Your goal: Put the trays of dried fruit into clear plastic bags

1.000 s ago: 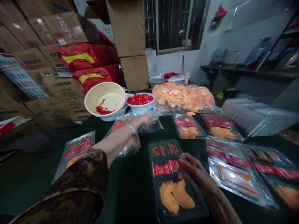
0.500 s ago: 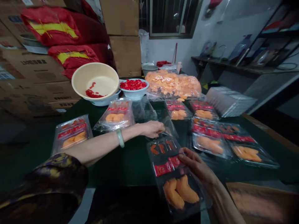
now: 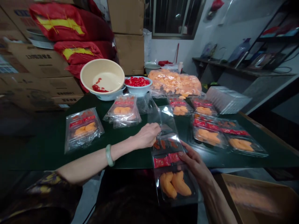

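Note:
My right hand (image 3: 195,160) grips the right side of a clear plastic tray (image 3: 175,199) tilted over the table's front edge. In the tray are two orange curved pieces (image 3: 178,183), two red sachets (image 3: 163,161) and small reddish-brown pieces along the top. My left hand (image 3: 148,134), a jade-coloured bangle on its wrist, is closed on the edge of a clear plastic bag (image 3: 167,119) at the tray's far end. The bag's film seems to lie over the tray's upper part; how far it reaches is hard to see.
Bagged trays lie at left (image 3: 85,127), in a stack (image 3: 123,109) and at right (image 3: 209,133). Behind stand a cream basin (image 3: 114,73), a bowl of red sachets (image 3: 137,90), a big bag of orange pieces (image 3: 173,82) and stacked empty trays (image 3: 227,99). A cardboard box (image 3: 224,186) sits lower right.
My left hand has drawn the bag back towards me, so its film now meets the tray's far end. My right hand keeps hold of the tray. The view has shifted slightly.

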A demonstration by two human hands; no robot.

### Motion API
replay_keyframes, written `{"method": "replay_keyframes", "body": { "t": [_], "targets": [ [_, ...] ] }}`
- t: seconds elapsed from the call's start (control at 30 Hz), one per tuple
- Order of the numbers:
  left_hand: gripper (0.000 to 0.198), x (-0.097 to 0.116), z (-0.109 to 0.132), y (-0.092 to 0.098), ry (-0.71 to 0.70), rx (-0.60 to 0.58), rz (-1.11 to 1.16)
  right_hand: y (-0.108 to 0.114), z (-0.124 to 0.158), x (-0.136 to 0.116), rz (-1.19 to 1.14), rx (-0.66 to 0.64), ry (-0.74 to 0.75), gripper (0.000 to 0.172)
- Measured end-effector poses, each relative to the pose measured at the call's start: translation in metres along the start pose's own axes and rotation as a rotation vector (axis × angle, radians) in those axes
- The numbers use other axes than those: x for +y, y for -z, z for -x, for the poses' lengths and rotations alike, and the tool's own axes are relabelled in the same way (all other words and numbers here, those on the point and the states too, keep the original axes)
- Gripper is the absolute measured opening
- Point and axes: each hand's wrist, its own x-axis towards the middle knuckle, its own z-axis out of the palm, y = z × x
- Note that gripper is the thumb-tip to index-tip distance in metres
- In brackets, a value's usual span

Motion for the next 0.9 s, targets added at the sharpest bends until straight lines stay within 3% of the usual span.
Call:
{"method": "replay_keyframes", "body": {
  "t": [0.1,0.2,0.3,0.43,0.57,0.67,0.77,0.9],
  "targets": [
    [0.018,0.001,0.014,-0.014,0.430,0.069,-0.002,-0.001,0.003,0.007,-0.011,0.032,0.004,0.070],
    [0.034,-0.001,0.016,-0.024,0.617,0.045,0.071,-0.005,0.009,0.009,0.038,0.057,0.006,0.072],
    [0.038,-0.006,0.012,-0.028,0.659,0.020,0.145,-0.008,0.014,0.010,0.119,0.073,0.017,0.073],
    [0.023,-0.009,0.004,-0.028,0.668,-0.001,0.234,-0.008,0.018,0.012,0.170,0.077,0.018,0.075],
    [0.026,-0.011,-0.005,-0.031,0.669,0.018,0.307,-0.006,0.020,0.013,0.131,0.077,-0.011,0.076],
    [0.014,-0.016,-0.009,-0.035,0.661,0.029,0.422,-0.005,0.022,0.014,0.056,0.093,-0.005,0.072],
    [0.009,-0.020,-0.005,-0.036,0.623,0.002,0.630,-0.007,0.026,0.016,-0.047,0.100,0.007,0.070],
    [0.017,-0.017,0.013,-0.039,0.546,0.017,0.857,-0.012,0.030,0.023,-0.163,0.141,0.015,0.070]
  ]
}}
